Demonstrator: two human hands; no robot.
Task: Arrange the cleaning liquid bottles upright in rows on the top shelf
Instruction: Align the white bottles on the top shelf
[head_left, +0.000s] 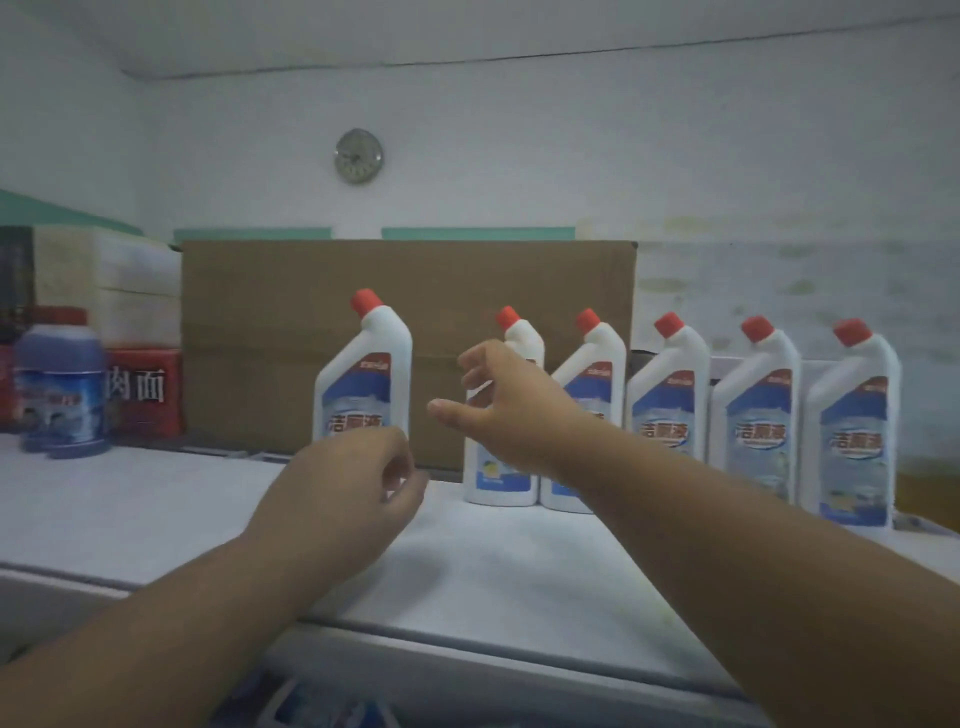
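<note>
Several white cleaning liquid bottles with red caps stand upright on the white top shelf (156, 509). One bottle (363, 379) stands alone at the left end of the row. The others form a row to the right, from one bottle (522, 338) partly hidden behind my right hand to the last bottle (852, 431). My left hand (353, 488) hovers with loosely curled fingers in front of the lone bottle's base, holding nothing. My right hand (498, 410) is spread open in front of the second bottle, apart from the lone bottle.
A large brown cardboard box (291, 332) stands behind the bottles. At the far left sit a blue jar with a red lid (60, 384), a red carton (145, 395) and stacked pale boxes (109, 280). A round clock (358, 156) hangs on the wall.
</note>
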